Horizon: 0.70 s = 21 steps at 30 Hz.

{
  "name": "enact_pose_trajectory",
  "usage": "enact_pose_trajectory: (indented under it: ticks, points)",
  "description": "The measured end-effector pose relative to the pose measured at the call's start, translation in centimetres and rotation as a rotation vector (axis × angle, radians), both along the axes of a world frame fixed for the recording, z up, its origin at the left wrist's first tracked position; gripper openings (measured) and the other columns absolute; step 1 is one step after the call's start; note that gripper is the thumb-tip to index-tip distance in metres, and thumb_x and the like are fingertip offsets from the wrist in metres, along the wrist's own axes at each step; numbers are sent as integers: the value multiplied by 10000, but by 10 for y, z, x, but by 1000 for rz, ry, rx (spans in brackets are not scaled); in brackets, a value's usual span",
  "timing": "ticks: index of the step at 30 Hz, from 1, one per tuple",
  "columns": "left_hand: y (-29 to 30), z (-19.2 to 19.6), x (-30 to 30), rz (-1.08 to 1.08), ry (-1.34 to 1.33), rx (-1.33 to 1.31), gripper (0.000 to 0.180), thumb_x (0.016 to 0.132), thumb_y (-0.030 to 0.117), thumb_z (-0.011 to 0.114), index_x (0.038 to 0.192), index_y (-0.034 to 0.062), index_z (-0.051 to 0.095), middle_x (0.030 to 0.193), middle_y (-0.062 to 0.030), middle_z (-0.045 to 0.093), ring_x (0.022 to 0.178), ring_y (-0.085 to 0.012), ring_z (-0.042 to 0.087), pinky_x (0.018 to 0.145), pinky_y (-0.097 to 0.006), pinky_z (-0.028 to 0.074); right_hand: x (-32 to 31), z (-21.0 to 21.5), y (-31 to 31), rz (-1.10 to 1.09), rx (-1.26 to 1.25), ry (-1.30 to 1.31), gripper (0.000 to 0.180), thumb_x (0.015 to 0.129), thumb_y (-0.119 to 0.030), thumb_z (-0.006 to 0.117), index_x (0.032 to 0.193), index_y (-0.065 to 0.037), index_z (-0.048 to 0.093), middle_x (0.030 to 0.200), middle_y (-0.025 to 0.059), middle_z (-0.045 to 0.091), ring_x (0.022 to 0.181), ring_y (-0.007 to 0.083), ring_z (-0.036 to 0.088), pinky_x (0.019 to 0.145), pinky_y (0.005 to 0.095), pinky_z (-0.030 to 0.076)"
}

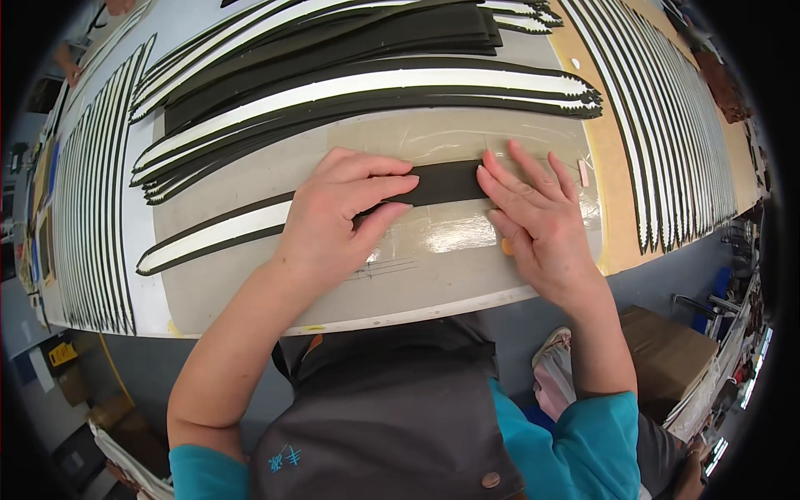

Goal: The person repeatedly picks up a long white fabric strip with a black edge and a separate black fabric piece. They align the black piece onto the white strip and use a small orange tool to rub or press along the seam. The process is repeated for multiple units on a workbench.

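Observation:
A long white strip with black borders (225, 236) lies slanted on the grey work mat (225, 296). A plain black strip (450, 182) runs on from it to the right, between my hands. How the two join is hidden under my left hand (346, 204). That hand's fingertips and thumb pinch the black strip across its width. My right hand (533, 208) has its fingers stretched and apart, with some fingertips touching the black strip's right end. Beneath this end is a shiny clear sheet (458, 233) on the mat. A small orange round thing (507, 247) shows beside the right thumb.
Just beyond my hands lies a stack of black-and-white strips (375, 87), with plain black strips (333, 62) behind. Rows of similar strips line the left side (96, 208) and right side (667, 125). A small pink piece (583, 173) lies near my right fingers. Another person's hand (68, 65) is far left.

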<state>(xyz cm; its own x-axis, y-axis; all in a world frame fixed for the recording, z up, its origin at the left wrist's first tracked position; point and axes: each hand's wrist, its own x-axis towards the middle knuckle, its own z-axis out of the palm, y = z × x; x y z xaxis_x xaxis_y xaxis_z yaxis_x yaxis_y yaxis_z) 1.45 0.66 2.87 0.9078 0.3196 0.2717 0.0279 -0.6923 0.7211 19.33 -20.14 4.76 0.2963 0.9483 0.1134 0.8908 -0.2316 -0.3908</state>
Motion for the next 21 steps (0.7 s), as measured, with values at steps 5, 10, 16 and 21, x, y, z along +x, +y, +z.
enact_pose_trajectory:
  ticks: [5,10,16,21]
  points:
    - [-1,-3,1,-17,-7,59,307,814,5,783,1111,82,793,1207,-57,722,1050,-262,628,893,-349,547,0,0,-2,12,-9,-45,461,951,-124,696,1408,-99,641,1522,63,577,1503,307,417,1248,531,231]
    - [-3,2,0,-13,22,64,293,830,-2,767,1109,81,793,1212,-64,713,1038,-273,606,871,-356,535,-21,12,15,143,-17,-150,560,922,-287,734,1379,10,604,1504,139,562,1473,296,441,1227,524,290]
    - [-6,5,2,-22,21,97,258,860,15,762,1107,84,794,1194,-70,717,1049,-305,600,882,-380,545,-33,9,16,179,-30,-65,712,954,-408,678,1474,43,495,1565,195,479,1498,302,402,1253,498,258]
    - [-5,3,0,-26,24,116,271,854,12,764,1114,82,790,1201,-77,716,1039,-305,598,881,-381,538,-26,9,9,148,-62,-37,767,905,-389,743,1489,30,476,1593,178,455,1512,304,390,1243,528,262]
